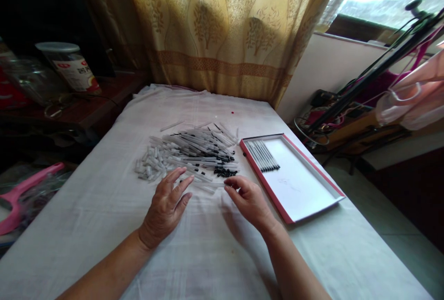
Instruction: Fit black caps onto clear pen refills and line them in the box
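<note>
My right hand (248, 198) pinches the end of a clear pen barrel (213, 184) that points left, low over the cloth. To its left, my left hand (169, 203) is open with fingers apart, near the white translucent pen caps (151, 163). Beyond both hands lies a loose heap of pen barrels and black refills (197, 143). Small black plugs (225, 172) are gathered at the heap's right front. On the right, a shallow red-edged box (301, 184) holds a row of assembled-looking pens (262, 156) with black ends toward me.
A pale cloth covers the table (208, 258). A patterned curtain (225, 27) hangs behind it. At left stand a lidded jar (74, 69) on a dark cabinet and a pink handle (24, 193). A black stand (367, 78) leans at right, beside the window.
</note>
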Demonstrator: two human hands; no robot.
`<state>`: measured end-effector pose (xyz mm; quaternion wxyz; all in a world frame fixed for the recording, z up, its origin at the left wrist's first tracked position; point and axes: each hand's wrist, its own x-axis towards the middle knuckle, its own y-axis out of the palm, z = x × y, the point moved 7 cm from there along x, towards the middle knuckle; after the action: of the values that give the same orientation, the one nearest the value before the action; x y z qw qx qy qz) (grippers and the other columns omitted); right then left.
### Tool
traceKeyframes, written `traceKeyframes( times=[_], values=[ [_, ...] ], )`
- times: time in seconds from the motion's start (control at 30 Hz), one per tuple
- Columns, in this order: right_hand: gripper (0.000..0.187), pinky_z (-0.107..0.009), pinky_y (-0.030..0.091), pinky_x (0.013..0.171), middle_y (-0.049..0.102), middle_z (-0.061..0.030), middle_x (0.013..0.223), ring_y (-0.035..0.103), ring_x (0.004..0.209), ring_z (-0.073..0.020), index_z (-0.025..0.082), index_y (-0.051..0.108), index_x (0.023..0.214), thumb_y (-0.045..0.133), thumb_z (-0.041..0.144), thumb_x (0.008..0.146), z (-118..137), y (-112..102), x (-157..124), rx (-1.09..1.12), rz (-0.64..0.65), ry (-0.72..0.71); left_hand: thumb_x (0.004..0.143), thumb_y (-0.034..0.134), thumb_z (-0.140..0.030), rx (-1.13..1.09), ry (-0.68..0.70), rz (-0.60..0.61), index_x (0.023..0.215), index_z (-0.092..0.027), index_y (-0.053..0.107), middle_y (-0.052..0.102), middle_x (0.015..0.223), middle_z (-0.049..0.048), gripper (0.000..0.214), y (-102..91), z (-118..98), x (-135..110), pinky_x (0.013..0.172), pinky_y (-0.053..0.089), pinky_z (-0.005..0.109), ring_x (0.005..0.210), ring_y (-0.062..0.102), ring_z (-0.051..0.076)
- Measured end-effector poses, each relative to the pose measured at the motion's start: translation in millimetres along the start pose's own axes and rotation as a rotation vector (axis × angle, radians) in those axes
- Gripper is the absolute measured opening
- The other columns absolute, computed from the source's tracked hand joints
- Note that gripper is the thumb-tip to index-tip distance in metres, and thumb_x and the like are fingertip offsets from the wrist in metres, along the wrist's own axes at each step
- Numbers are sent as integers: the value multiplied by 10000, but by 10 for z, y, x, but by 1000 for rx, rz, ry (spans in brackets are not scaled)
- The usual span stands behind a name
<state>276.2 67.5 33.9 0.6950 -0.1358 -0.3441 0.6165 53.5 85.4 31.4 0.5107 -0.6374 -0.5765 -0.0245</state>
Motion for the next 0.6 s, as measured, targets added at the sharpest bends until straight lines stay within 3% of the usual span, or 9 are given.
traceKeyframes(
  times=[0.17,0.27,0.37,0.47,0.6],
  values=[
    [132,-292,523,695,725,-43,842,665,764,-176,213,702,915,607,288,861,67,107,181,165,76,-13,975,474,-297,82,63,131,1162,-205,655,748,983,91,276,80,68,-24,838,526,363,883,692,222],
    [267,-313,544,722,740,-69,930,681,823,-193,200,685,1049,560,361,877,-178,71,380,254,-34,80,989,438,-324,81,31,143,1129,-184,660,754,951,92,297,84,123,-39,780,531,338,836,699,220],
    [354,-368,533,799,718,-124,1054,670,829,-211,158,663,1154,552,312,855,-482,-97,572,-2,-267,213,994,418,-352,51,-20,106,1123,-184,652,752,893,66,316,67,166,-34,772,540,316,808,702,204],
    [360,-395,494,880,694,-143,1120,665,842,-226,154,686,1147,585,210,807,-650,-92,743,-288,-231,278,996,408,-349,11,-58,91,1142,-184,634,736,807,30,316,68,194,-23,744,547,284,752,698,179],
    [217,-362,483,867,720,-88,969,664,859,-238,216,754,980,641,222,795,-735,-12,841,-324,-180,286,991,411,-315,-23,-85,94,1174,-183,616,731,806,18,306,78,209,-22,744,549,264,745,699,165]
  ],
)
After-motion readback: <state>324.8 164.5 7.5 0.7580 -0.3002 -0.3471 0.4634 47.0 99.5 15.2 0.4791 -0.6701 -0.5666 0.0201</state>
